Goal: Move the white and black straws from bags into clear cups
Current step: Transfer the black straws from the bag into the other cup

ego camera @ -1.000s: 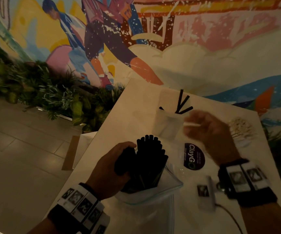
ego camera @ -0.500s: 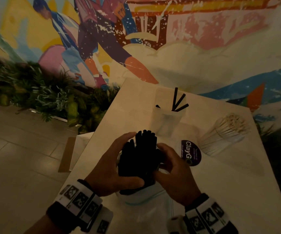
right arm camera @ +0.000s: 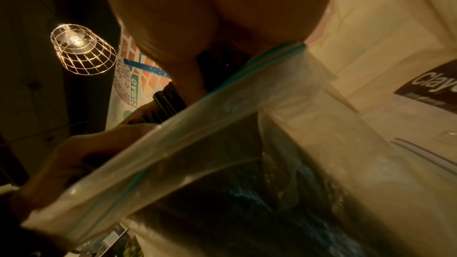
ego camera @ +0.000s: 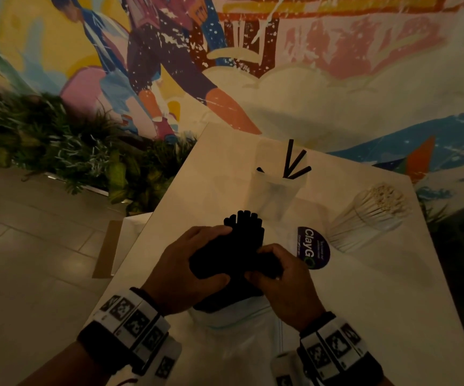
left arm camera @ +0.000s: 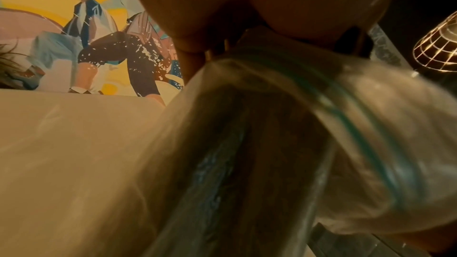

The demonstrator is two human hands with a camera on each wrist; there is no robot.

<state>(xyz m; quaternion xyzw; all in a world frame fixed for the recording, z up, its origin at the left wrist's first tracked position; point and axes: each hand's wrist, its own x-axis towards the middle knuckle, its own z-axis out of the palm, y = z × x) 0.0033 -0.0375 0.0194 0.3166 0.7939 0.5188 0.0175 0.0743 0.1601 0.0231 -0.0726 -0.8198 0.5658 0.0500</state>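
A thick bundle of black straws (ego camera: 243, 246) sticks up out of a clear zip bag (ego camera: 236, 321) at the near middle of the white table (ego camera: 364, 288). My left hand (ego camera: 186, 271) grips the bundle from the left, thumb across its lower part. From the right, my right hand (ego camera: 283, 277) curls its fingers round some of the same straws. Behind them a clear cup (ego camera: 276, 190) holds a few black straws (ego camera: 294, 162). To the right a second clear cup (ego camera: 370, 215) is packed with white straws. Both wrist views show the bag (left arm camera: 284, 144) (right arm camera: 222, 144) close up and blurred.
A round dark "ClayGO" sticker (ego camera: 313, 247) lies on the table between the bag and the white-straw cup. Green plants (ego camera: 58, 157) and a tiled floor (ego camera: 30, 260) are to the left, below the table edge. A painted mural wall (ego camera: 253, 65) stands behind.
My right hand came back from near the black-straw cup to the bundle and closed its fingers round some straws. The left hand has kept its grip on the bundle.
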